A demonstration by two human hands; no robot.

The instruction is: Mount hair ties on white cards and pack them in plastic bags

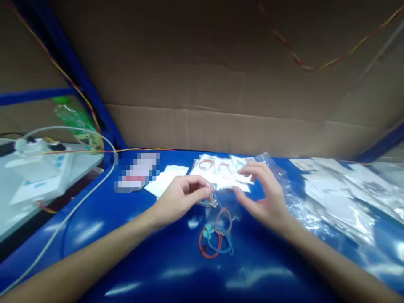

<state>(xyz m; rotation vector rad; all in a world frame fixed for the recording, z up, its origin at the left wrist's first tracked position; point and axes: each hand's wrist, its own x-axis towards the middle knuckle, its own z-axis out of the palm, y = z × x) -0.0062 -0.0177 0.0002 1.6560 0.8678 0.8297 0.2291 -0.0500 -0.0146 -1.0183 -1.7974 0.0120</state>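
My left hand (183, 195) is closed in a pinch on a pale cord bracelet (208, 203) with small shiny beads, just above the blue tabletop. To its right, my right hand (268, 198) is open, thumb and fingers apart, with nothing between them. Nearer to me on the tabletop lie a few thin hair ties or bracelets: a pinkish loop (230, 223), a red loop (208, 256) and a blue loop (224, 251). A turquoise flower-like piece (208, 231) sits among them. Behind my hands are packets with white cards (225, 180), one showing a red loop (205, 164).
White cards (170, 171) and a blurred-out flat object (139, 172) lie at the left. Clear plastic bags (303, 212) and more packets (341, 198) spread at the right. A white cable (85, 198) runs along the left. Cardboard (221, 105) walls the back.
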